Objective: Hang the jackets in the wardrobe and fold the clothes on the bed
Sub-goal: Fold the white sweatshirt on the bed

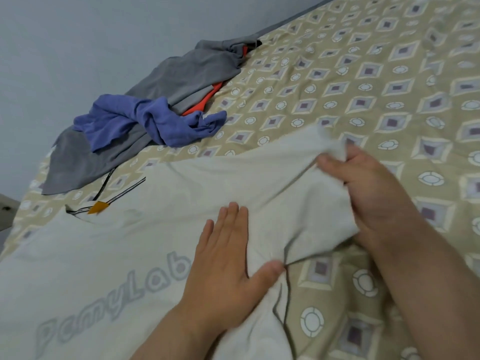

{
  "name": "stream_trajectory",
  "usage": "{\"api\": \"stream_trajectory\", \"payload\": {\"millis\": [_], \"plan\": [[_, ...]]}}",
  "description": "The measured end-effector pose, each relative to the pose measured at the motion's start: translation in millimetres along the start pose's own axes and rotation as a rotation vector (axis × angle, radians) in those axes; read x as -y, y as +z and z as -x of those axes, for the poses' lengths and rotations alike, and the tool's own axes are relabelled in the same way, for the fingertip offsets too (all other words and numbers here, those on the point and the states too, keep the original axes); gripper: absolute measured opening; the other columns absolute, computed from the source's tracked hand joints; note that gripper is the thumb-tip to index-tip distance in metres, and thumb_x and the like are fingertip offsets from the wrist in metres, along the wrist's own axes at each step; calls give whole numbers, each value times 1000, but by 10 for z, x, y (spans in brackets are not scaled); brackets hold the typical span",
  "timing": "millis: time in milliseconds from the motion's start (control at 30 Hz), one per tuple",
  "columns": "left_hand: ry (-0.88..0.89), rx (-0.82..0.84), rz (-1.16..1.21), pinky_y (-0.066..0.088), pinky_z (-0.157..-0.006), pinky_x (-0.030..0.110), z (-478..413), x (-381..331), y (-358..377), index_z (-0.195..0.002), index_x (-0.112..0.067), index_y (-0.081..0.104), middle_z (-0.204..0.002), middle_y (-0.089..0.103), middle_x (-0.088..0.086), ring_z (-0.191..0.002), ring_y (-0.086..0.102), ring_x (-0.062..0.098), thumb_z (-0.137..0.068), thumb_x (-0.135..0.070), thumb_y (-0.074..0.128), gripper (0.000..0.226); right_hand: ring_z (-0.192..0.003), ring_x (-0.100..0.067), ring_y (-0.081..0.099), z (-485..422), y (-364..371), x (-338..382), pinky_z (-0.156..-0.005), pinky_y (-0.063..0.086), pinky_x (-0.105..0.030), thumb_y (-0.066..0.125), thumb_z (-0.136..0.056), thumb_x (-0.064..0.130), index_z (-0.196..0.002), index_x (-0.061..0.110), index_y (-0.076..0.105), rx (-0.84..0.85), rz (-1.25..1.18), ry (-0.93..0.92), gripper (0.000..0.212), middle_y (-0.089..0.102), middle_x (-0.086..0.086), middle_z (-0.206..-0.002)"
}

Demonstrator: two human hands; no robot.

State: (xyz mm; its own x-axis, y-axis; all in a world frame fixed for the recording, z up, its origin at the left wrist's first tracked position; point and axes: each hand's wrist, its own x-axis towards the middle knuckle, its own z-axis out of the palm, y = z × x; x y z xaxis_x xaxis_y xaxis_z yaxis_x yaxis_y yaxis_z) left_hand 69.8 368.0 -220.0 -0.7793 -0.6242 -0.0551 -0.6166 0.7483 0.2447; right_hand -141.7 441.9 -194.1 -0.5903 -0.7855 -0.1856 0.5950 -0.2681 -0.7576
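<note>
Fingers straight, left hand point(223, 258) presses flat on the cream shirt point(130, 229) spread across the bed point(389, 87) — right hand point(368, 196) grips its lifted sleeve edge. Beyond, the bed runs wide to the right; blue garment point(145, 120) and grey garment point(181, 74) bunch along the wall-side edge.

Single head-worn wide-angle view, tilted, looking forward and down from close above the bed point(363, 87) toward the wall point(78, 35).
</note>
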Motion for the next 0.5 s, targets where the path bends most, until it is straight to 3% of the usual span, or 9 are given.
{"api": "stream_trajectory", "payload": {"millis": [67,100,200,233,300,400,467,500], "plan": [[-8,-70,161,-16,-116,17,-92,6,-8,-141,-45,-19,-155,-20,-23,-140,-25,-12,-79,-79,14,78,-90,-22,71,-18,-27,40,-83,59,-35,56,-84,-2,-100,9,66,44,-197,-64,23,74,-10,-95],[-25,-114,229,-12,-117,16,-141,1,-6,-144,-45,-13,-157,-14,-22,-142,-20,-11,-80,-76,16,76,-91,-23,71,-18,-32,35,-84,59,-35,55,-86,-3,-99,8,67,45,-164,-41,21,73,-12,-96],[-75,-176,268,-8,-117,15,-208,-28,13,-155,-30,5,-163,4,-12,-147,-5,-5,-83,-73,15,84,-73,-27,66,-26,-82,-15,-65,56,-34,51,-87,-1,-85,0,64,-95,191,165,14,67,-15,-86],[-74,-177,254,-8,-117,14,-207,-32,23,-156,-25,10,-163,8,-10,-147,-3,-4,-84,-72,14,86,-64,-27,54,-31,-96,1,-55,46,-34,48,-80,-3,-78,-1,57,-163,332,186,9,57,-12,-80],[-67,-176,245,-8,-116,13,-197,-26,32,-157,-22,18,-163,14,-10,-145,-1,-6,-85,-70,14,86,-65,-28,31,-30,-115,83,-58,27,-40,41,-68,-7,-70,0,43,-203,611,144,8,37,-9,-78],[-63,-188,238,-7,-116,13,-192,-27,37,-156,-21,23,-162,17,-10,-144,1,-7,-85,-69,16,86,-74,-39,45,2,-96,151,-73,43,-49,45,-81,-12,-68,-1,49,-128,793,128,16,49,-22,-77],[-59,-197,225,-7,-116,13,-188,-37,41,-155,-21,24,-162,18,-9,-143,1,-6,-86,-69,16,85,-70,-32,48,53,-58,175,-76,42,-46,49,-87,-3,-65,9,51,-117,809,127,25,51,-14,-73],[-57,-200,223,-7,-116,13,-186,-41,42,-155,-20,25,-161,18,-8,-143,2,-6,-86,-69,17,85,-67,-28,48,64,-46,191,-74,41,-44,54,-82,7,-66,12,51,-135,791,147,17,49,-12,-72]]}}
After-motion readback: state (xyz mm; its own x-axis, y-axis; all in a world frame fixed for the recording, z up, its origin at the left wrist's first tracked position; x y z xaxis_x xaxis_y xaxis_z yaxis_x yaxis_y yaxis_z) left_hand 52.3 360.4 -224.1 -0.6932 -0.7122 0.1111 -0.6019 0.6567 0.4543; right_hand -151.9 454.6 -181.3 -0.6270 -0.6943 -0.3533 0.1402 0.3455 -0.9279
